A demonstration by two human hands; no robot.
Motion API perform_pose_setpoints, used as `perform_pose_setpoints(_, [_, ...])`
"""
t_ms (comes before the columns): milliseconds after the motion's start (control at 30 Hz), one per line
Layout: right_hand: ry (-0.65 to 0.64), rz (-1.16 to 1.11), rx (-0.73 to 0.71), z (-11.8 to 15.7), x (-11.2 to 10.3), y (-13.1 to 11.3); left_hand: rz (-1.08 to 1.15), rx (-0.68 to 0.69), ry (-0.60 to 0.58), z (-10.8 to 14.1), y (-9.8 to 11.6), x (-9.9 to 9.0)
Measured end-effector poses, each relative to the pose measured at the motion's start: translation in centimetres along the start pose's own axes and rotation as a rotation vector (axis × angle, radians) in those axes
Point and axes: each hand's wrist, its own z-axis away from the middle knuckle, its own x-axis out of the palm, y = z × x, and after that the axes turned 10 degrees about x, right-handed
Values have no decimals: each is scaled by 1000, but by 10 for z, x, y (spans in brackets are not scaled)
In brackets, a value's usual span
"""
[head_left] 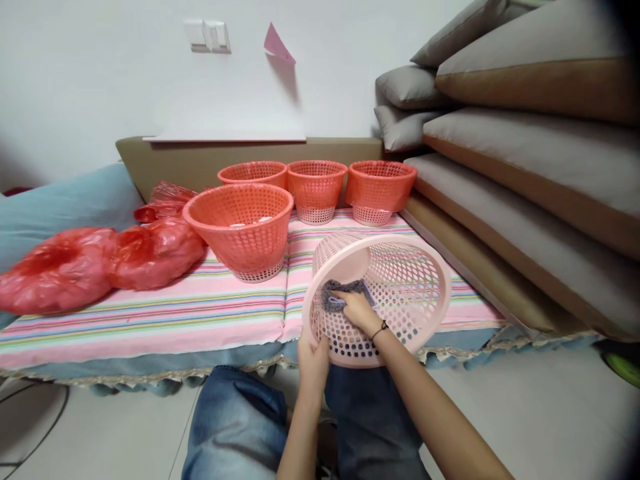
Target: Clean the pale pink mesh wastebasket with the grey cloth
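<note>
A pale pink plastic basket [440,280] with a lattice wall lies tipped on its side at the front of the couch, its mouth facing me. My left hand [313,360] grips the basket's rim at the lower left, with the thumb over the edge. Inside the basket, my right hand [357,310] presses a grey cloth [331,293] against the inner wall near the bottom. The fingers are partly hidden by the cloth. A dark band circles the right wrist.
Behind stand several baskets wrapped in red plastic, the nearest red basket [240,233] holding pale items. Knotted red bags [65,267] lie at left on the striped cover [165,327]. Stacked grey-brown cushions [525,140] rise at right. My knees are below the couch edge.
</note>
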Motion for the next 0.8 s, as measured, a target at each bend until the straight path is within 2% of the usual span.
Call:
perform_pose_setpoints(133, [-44,1,23,50,-2,-3,9,8,-25,2,1,-2])
perform_pose_setpoints(233, [-86,31,59,82,-1,-6,0,0,2,3,4,-2])
perform_pose_setpoints(467, [-123,65,59,139,2,-10,6,-60,30,3,3,-3])
perform_pose_setpoints(633, [-218,87,66,161,-5,-8,22,-57,29,4,-6,-3])
perform_pose_setpoints(800, [-272,101,61,161,-11,-8,47,-44,14,4,-13,-4])
